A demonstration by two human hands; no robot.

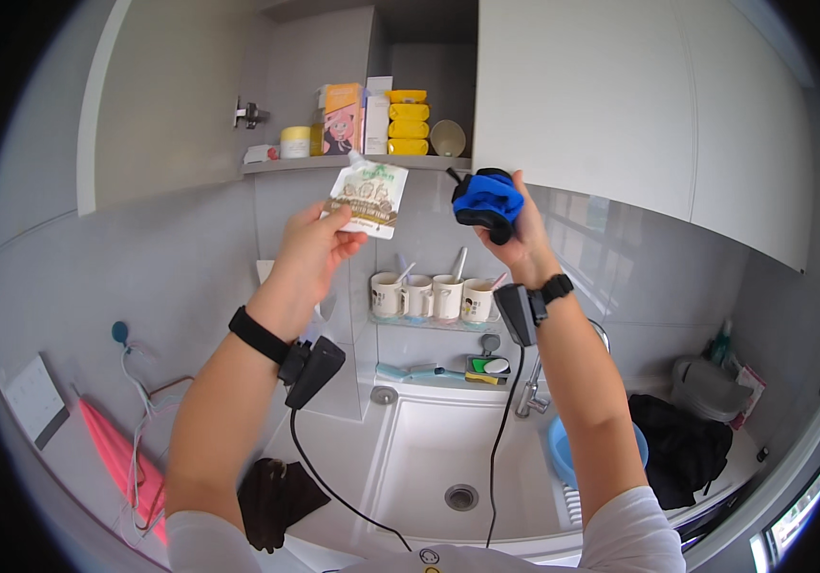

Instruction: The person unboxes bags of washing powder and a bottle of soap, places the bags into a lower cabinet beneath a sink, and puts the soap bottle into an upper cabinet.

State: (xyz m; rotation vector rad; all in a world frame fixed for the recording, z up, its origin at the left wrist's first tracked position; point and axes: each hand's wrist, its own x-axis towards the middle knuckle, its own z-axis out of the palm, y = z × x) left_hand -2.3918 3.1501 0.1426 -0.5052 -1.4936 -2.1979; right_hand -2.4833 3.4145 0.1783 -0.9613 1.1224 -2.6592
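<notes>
A white pouch (368, 194) with a spout and printed design is pinched in my left hand (329, 234), raised just below the open cabinet shelf (286, 166). To the right, my right hand (524, 234) grips a blue-and-black fabric item (486, 201), apparently bundled, partly hiding my fingers. The shelf holds a yellow-lidded jar (295, 143), an orange-and-pink box (341, 119), white boxes, several stacked yellow packs (408, 124) and a cup (448, 139).
Several mugs (389, 296) stand on a wall ledge above the white sink (429, 458). The counter holds dark cloth (276, 501), a blue basin (563, 449), black fabric (677, 449) and a grey container (711, 387). The left cabinet door (157, 105) stands open; a faucet (531, 396) rises behind the sink.
</notes>
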